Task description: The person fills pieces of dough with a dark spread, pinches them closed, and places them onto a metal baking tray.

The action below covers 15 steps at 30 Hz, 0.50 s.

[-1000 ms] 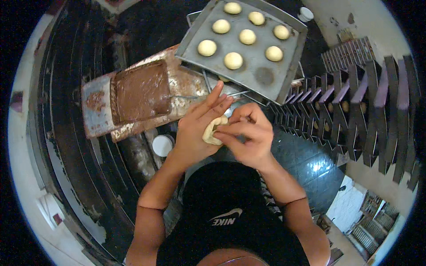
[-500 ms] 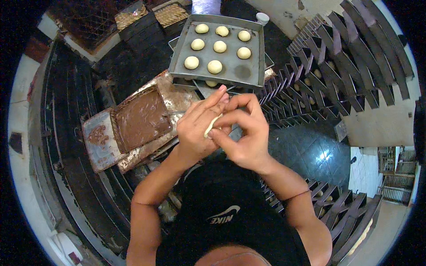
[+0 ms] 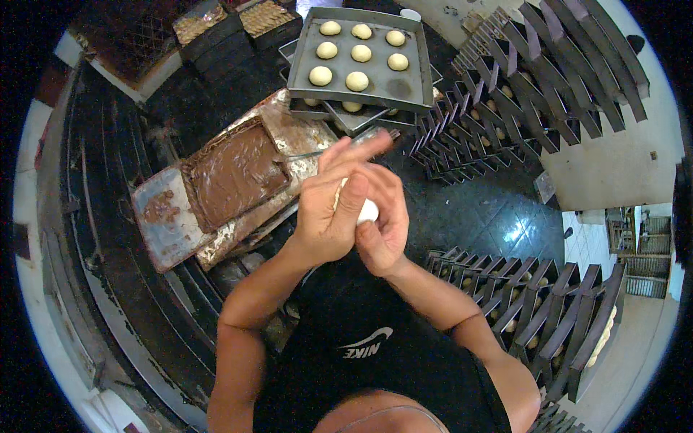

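Cupped between both palms is a pale piece of dough (image 3: 368, 211), its smooth rounded side showing and the rest hidden by fingers. My left hand (image 3: 328, 213) presses it with the thumb on top, its fingertips smeared by motion. My right hand (image 3: 390, 209) curls round the other side, thumb bent under the dough. Beyond the hands, a square metal baking tray (image 3: 393, 90) carries several round dough balls (image 3: 361, 53) in rows, with one bare dark spot at its near right. At left lies a shallow tray of chocolate-brown paste (image 3: 234, 173), a metal spatula (image 3: 307, 154) resting at its right edge.
More trays (image 3: 346, 119) with dough balls sit under the top tray. Tall racks of dark trays (image 3: 491, 115) stand at far right, others (image 3: 534, 303) near right. A smeared plastic lid (image 3: 166, 213) lies beside the paste. Trays of baked pieces (image 3: 267, 18) are at the back.
The flattened dough pinched in my right fingers is now a rounded lump closed between both palms. My right hand has wrapped round it. The view has shifted slightly.
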### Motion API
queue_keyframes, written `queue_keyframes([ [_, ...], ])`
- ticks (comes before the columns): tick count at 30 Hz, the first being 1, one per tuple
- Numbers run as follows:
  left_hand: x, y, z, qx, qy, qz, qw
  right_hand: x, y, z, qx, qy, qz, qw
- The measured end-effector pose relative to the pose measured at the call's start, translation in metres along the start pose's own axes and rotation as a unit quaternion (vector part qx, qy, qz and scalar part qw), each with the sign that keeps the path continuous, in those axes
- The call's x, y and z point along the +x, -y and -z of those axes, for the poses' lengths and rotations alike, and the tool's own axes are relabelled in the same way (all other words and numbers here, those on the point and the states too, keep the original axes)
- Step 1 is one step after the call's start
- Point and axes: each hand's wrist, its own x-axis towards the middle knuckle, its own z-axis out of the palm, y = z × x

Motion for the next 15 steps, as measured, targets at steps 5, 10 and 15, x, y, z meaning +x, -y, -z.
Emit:
queue_keyframes([
  [5,0.023,-0.018,-0.02,0.226,0.079,-0.095,0.966,0.012,0.041,0.015,0.021,0.006,-0.068,0.997],
  [10,0.051,-0.017,-0.074,0.402,0.145,-0.112,0.897,0.026,0.085,0.021,0.119,-0.116,0.026,0.986],
  [15,0.086,0.009,-0.154,0.055,-0.004,-0.064,0.996,0.052,0.12,0.11,-0.026,-0.095,0.246,0.964],
])
